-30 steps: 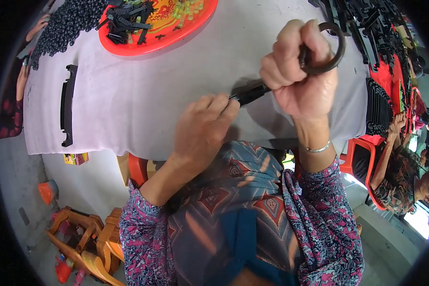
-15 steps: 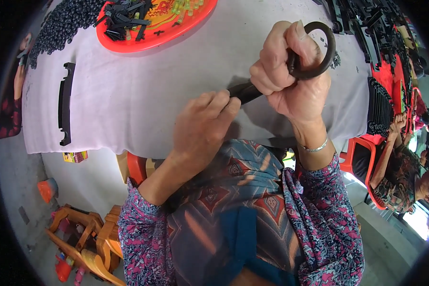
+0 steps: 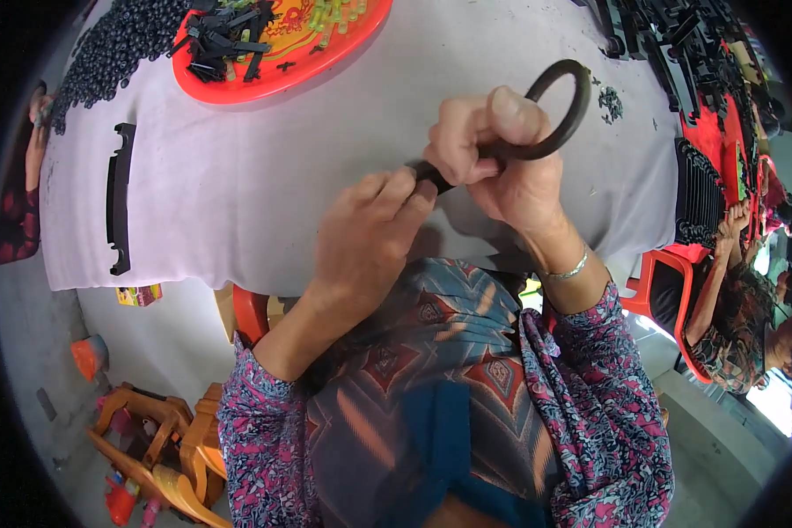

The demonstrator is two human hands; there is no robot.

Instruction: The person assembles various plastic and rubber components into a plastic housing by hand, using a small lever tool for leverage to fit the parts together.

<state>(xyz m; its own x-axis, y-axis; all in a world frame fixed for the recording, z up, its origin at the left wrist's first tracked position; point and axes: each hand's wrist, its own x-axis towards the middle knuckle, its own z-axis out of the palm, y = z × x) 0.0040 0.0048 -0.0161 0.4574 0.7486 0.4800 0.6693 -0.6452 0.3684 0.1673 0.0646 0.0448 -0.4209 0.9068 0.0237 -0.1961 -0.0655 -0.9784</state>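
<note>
Above the near side of the cloth-covered table, my right hand [image 3: 510, 167] is closed round dark metal scissors [image 3: 579, 101]. Their big round handle loop sticks out up and to the right of my fist. My left hand [image 3: 365, 233] is closed just left of it, fingertips pressed together at the dark narrow end [image 3: 433, 174] between both hands. What these fingertips pinch is hidden. Far off to the left, a long black plastic bracket [image 3: 121, 198] with notched ends lies on the cloth.
A red plate [image 3: 229, 92] at the back holds black strips and yellowish clear pieces. Black beads [image 3: 123, 53] heap at the far left. Stacked black parts [image 3: 700, 189] line the right edge, with small scraps [image 3: 611, 104] nearby. Another person's hands [image 3: 732, 224] are at right.
My right hand has come down and left with the scissors, and its fist has turned. The loop now stands farther out from the fingers. My left hand has barely shifted.
</note>
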